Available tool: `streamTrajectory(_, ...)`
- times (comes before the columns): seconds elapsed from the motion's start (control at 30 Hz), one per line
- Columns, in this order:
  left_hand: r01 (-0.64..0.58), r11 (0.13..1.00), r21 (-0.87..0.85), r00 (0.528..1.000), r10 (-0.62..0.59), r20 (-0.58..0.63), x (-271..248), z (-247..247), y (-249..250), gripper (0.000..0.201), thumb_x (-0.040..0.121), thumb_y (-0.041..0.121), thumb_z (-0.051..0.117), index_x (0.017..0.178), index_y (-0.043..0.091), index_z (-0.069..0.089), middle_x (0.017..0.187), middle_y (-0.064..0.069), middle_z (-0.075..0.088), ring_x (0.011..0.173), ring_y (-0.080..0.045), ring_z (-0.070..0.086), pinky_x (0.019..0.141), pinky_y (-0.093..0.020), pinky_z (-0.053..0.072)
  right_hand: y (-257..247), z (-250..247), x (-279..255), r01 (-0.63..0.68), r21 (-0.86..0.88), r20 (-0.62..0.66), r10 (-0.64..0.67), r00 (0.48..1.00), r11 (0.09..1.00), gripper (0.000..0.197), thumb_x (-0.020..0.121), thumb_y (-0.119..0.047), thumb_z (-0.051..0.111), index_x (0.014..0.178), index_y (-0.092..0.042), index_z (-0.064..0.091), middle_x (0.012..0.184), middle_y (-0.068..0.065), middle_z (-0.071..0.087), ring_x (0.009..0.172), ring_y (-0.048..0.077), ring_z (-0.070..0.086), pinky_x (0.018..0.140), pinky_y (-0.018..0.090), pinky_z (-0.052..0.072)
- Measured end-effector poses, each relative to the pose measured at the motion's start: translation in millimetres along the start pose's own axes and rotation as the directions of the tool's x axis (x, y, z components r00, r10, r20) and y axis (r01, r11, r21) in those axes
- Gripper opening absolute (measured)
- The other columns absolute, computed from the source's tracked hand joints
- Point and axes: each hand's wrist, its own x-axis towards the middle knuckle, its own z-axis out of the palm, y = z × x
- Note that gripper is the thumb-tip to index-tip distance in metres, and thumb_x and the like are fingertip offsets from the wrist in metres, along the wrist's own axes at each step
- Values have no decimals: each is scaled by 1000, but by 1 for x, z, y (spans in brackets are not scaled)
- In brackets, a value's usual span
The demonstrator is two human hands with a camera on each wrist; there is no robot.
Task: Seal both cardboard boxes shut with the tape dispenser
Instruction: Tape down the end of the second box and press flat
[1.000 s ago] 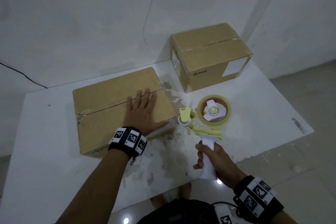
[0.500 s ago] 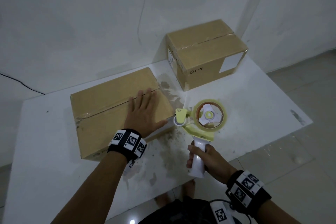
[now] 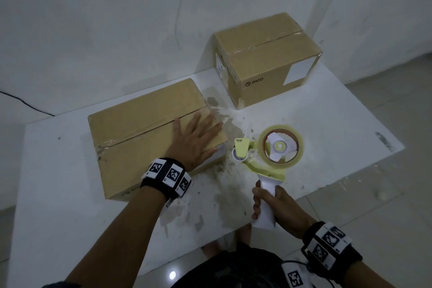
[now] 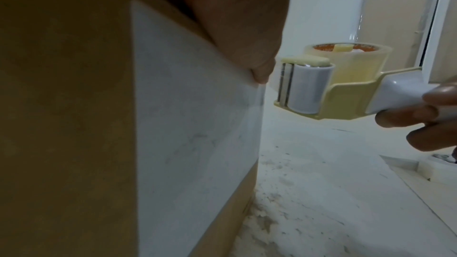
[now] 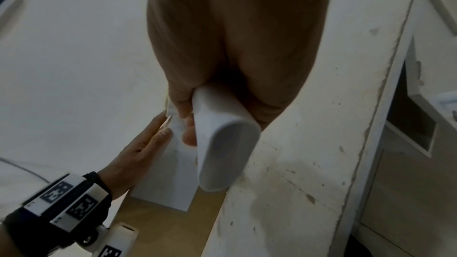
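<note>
A flat cardboard box (image 3: 140, 124) lies on the white table, its top flaps meeting in a seam. My left hand (image 3: 195, 138) rests flat on its right end, fingers straight, thumb at the edge above a white label (image 4: 193, 124). My right hand (image 3: 275, 206) grips the white handle (image 5: 222, 144) of a yellow-green tape dispenser (image 3: 268, 149) holding a clear tape roll (image 4: 356, 62). Its roller and blade (image 4: 296, 89) hover just right of the box's corner. A taller cardboard box (image 3: 266, 58) marked PICO stands at the back right, flaps closed.
The white table (image 3: 327, 124) is stained between the boxes and toward its front edge. A white wall stands right behind both boxes. A black cable (image 3: 23, 103) runs along the wall at the left. Tiled floor lies to the right of the table.
The dispenser has moved left, closer to the flat box's right end. My left hand has slid slightly right along the box top.
</note>
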Motion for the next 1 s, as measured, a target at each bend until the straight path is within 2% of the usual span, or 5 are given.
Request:
streamTrajectory(0.3, 3, 1000, -20, 1000, -3, 2, 1, -1, 1, 65, 91, 64, 16, 148, 36, 6, 162, 3, 13, 148, -31, 14, 102, -74, 20, 6, -11, -4, 1, -81, 15, 0, 1000, 997, 29, 96, -19, 62, 71, -8, 51, 67, 18, 50, 61, 29, 51, 68, 45, 46)
streamTrajectory(0.5, -3, 999, -32, 1000, 3, 25, 0, -4, 2, 68, 92, 66, 3, 149, 32, 19, 160, 1, 21, 146, -33, 19, 100, -76, 21, -21, -4, 7, -41, -190, -63, 29, 998, 981, 28, 96, -14, 61, 71, -4, 54, 63, 17, 48, 51, 24, 49, 52, 34, 45)
streamTrajectory(0.67, -14, 1000, -16, 1000, 13, -16, 0, -4, 2, 62, 92, 61, 19, 147, 34, 15, 160, 0, 22, 145, -33, 22, 99, -76, 24, -35, -23, 8, -23, -332, -40, 10, 999, 943, 30, 94, -18, 63, 70, -3, 55, 62, 20, 50, 51, 27, 49, 51, 35, 45)
streamTrajectory(0.87, -2, 1000, -9, 999, 2, 39, 0, -1, 1, 63, 92, 61, 21, 149, 35, 14, 160, 2, 20, 146, -32, 19, 101, -75, 23, -44, -31, -3, 31, -376, -6, -36, 999, 926, 34, 96, -14, 61, 65, -5, 51, 52, 10, 49, 42, 24, 47, 50, 34, 42)
streamTrajectory(1.0, 40, 999, -30, 997, -38, 64, 8, -4, -2, 66, 90, 63, 9, 151, 38, 6, 162, 7, 4, 149, -27, 2, 107, -72, 12, -12, -38, -26, -38, -682, 175, 214, 961, 730, 27, 94, -38, 63, 84, -13, 63, 53, 1, 59, 43, 17, 54, 50, 35, 47)
